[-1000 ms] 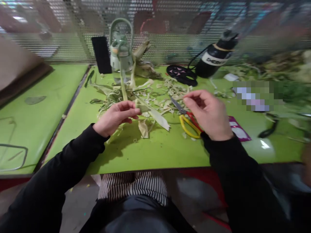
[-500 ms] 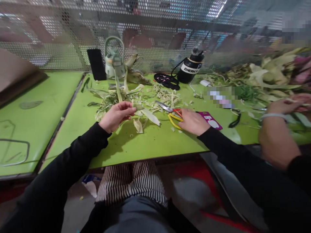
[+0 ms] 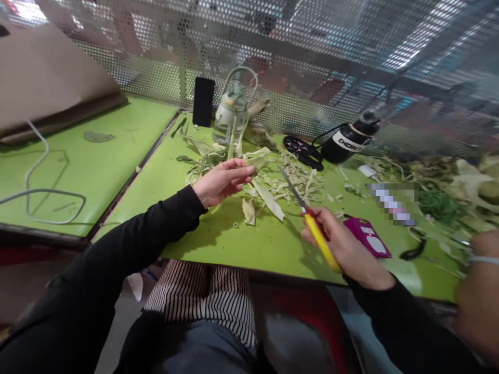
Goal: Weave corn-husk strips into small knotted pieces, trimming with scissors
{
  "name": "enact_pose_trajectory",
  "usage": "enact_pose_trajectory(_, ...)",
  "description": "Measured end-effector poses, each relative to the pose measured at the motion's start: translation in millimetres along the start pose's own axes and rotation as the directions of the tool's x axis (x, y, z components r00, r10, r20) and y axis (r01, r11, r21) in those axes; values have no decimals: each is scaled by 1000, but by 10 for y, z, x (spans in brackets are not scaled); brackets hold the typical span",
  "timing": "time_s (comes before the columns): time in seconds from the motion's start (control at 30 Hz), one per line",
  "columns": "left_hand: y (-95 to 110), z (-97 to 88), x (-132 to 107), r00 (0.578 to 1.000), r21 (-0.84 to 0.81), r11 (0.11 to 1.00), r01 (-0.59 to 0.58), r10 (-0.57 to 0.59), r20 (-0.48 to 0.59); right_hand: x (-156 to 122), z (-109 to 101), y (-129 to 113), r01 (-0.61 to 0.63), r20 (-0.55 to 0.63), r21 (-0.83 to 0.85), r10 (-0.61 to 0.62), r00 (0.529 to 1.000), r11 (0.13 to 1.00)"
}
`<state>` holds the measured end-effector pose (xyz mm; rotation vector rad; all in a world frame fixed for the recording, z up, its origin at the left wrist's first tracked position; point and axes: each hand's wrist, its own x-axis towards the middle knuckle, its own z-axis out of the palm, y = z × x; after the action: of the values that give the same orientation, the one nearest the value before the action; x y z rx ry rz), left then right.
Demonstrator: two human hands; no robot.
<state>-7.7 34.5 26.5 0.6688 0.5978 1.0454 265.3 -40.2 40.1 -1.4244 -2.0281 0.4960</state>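
My left hand pinches a pale green piece of corn husk between thumb and fingertips, above the littered green table. In my right hand is a pair of scissors with yellow and red handles. The blades look closed and point up and left, apart from the held piece. Below my left hand lie a long husk strip and a small curled husk scrap. Cut husk shreds are strewn behind and between the hands.
A lidded bottle and an upright black phone stand at the back. A black bottle leans near a black disc-shaped item. A purple packet lies right of my right hand. Another person's arm is at the far right.
My right hand has picked up the scissors from the table and raised them, blades toward my left hand. My left hand still holds the husk. The view has turned left and tilted.
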Motion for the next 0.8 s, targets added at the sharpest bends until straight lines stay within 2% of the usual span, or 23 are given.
enact_pose_trajectory(0.07,-13,17,-8,1000,-7,1000,-27,27,10,-25,96,-51,-65,90,-130,77,993,989)
enact_pose_trajectory(0.17,-36,31,-17,998,2,998,-67,67,10,6,199,-94,-130,103,-208,154,983,969)
enact_pose_trajectory(0.4,-119,19,11,991,87,987,-132,130,34,101,302,-194,-177,155,-166,203,967,970)
enact_pose_trajectory(0.6,-154,1,25,967,143,959,-246,232,104,127,330,-204,-179,165,-202,214,963,963)
enact_pose_trajectory(0.8,-163,44,-17,967,201,946,-256,248,63,119,384,-246,-181,175,-125,202,964,975)
